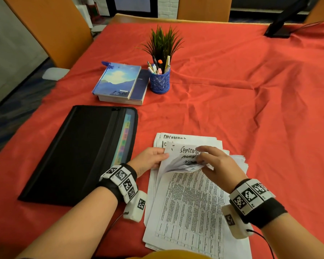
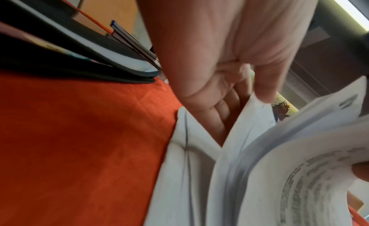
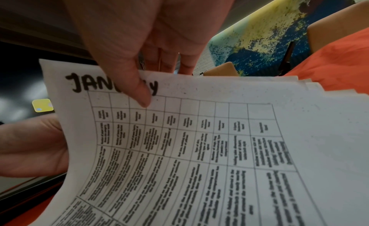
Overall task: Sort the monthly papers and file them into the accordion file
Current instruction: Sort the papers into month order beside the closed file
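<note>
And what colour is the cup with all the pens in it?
The pen cup is blue, with a lacy cut-out pattern. The head view shows it best.

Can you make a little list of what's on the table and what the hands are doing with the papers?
table cover: red cloth
papers: white stack, top sheets curled up
month words seen: September, May, January
left hand: holds lifted sheets' left edge
right hand: pinches lifted sheets
accordion file: black, lying flat, left of papers
books: stacked behind file
pen cup: blue, beside books
plant: behind cup
</note>
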